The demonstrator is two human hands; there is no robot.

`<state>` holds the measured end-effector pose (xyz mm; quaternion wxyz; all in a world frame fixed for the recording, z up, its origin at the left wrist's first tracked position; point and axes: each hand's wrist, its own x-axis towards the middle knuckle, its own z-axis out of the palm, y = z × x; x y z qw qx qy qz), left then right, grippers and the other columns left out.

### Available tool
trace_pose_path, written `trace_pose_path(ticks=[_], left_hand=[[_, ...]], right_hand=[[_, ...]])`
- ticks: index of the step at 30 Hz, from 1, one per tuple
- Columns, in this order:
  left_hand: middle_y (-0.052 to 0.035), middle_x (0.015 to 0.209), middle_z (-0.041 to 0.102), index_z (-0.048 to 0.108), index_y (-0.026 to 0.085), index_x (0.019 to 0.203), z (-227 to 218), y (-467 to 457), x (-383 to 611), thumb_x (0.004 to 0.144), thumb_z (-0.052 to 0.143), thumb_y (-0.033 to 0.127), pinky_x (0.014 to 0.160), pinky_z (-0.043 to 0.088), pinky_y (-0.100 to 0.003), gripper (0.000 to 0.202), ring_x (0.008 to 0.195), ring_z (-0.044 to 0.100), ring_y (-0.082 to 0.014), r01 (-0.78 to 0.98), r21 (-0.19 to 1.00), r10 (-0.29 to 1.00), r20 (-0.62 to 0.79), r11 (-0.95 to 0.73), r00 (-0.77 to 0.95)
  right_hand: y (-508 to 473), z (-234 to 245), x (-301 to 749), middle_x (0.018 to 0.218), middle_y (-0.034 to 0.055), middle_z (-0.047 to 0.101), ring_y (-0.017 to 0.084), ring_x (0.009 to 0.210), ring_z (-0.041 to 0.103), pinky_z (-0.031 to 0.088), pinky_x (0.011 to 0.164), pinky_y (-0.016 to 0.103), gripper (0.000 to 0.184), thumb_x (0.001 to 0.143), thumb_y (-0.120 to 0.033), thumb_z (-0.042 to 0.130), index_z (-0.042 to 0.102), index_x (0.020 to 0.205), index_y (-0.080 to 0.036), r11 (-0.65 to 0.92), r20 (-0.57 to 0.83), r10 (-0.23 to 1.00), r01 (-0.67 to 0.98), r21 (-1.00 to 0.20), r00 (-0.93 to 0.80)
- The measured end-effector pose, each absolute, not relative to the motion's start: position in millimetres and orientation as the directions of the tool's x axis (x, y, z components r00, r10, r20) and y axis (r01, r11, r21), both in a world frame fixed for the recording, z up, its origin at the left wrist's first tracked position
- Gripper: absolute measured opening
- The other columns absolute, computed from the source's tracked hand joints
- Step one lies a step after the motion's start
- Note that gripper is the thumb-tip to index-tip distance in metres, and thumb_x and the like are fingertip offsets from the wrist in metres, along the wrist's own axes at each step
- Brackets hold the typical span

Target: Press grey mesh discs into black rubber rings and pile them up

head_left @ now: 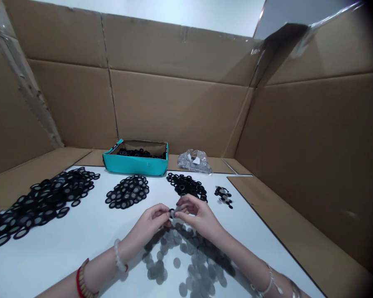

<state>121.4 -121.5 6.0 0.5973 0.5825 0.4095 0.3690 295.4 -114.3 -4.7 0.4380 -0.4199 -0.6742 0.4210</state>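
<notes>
Pinching a small black ring (171, 213) and a grey mesh disc (177, 210) together, the left hand (152, 220) and right hand (198, 213) keep each grip closed at the fingertips, just above loose grey mesh discs (174, 263) on the white counter (81, 229); black-rimmed discs (127, 192) lie heaped beyond.

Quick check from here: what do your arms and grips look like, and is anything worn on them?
Both forearms are bare, with no sleeves, and neither the left grip nor the right grip wears a glove. The left forearm carries a pale translucent bead bracelet and, further up, a red-and-tan beaded band. The right forearm has thin silver bracelets.
</notes>
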Motion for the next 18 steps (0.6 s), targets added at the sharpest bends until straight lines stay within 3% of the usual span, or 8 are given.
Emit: trace_pose_path(ticks=[6, 11, 15, 18], left_hand=[[-0.0007, 0.069, 0.056, 0.059, 0.016, 0.073, 5.5, -121.4, 121.7, 0.073, 0.059, 0.034, 0.065, 0.041, -0.025, 0.018, 0.07, 0.054, -0.0165, 0.093, 0.996, 0.927, -0.051, 0.018, 0.372], [0.0005, 0.068, 0.056, 0.058, 0.016, 0.072, 3.1, -119.8, 120.7, 0.075, 0.058, 0.032, 0.065, 0.041, -0.024, 0.016, 0.069, 0.055, -0.0154, 0.028, 0.999, 0.93, -0.048, 0.04, 0.364], [0.0003, 0.069, 0.056, 0.056, 0.015, 0.072, -0.7, -114.8, 117.2, 0.076, 0.058, 0.031, 0.063, 0.04, -0.024, 0.016, 0.068, 0.055, -0.0151, 0.035, 0.999, 0.947, -0.015, 0.004, 0.321], [-0.0015, 0.071, 0.057, 0.058, 0.014, 0.074, -3.1, -112.2, 115.7, 0.075, 0.06, 0.032, 0.062, 0.04, -0.025, 0.017, 0.068, 0.056, -0.0157, 0.055, 0.998, 0.942, -0.016, -0.002, 0.335]], right_hand=[[-115.9, -4.7, 292.3, 0.072, 0.0004, 0.06, 0.014, 0.067, 0.059, 0.046, 0.06, 0.025, 0.025, 0.07, -0.032, 0.068, 0.055, 0.085, -0.017, 0.227, 0.178, 0.948, 0.166, -0.96, -0.264], [-116.6, 0.5, 294.4, 0.071, 0.0014, 0.062, 0.015, 0.067, 0.06, 0.047, 0.062, 0.026, 0.026, 0.068, -0.032, 0.07, 0.057, 0.083, -0.017, 0.192, 0.126, 0.943, 0.194, -0.962, -0.307], [-114.6, 1.4, 303.9, 0.07, 0.0013, 0.063, 0.016, 0.066, 0.06, 0.047, 0.062, 0.027, 0.022, 0.07, -0.031, 0.069, 0.06, 0.083, -0.017, 0.184, 0.048, 0.928, 0.344, -0.921, -0.368], [-113.8, 3.4, 311.0, 0.077, 0.0035, 0.065, 0.019, 0.073, 0.06, 0.046, 0.063, 0.028, 0.022, 0.07, -0.033, 0.069, 0.064, 0.085, -0.018, 0.27, 0.043, 0.914, 0.524, -0.808, -0.404]])
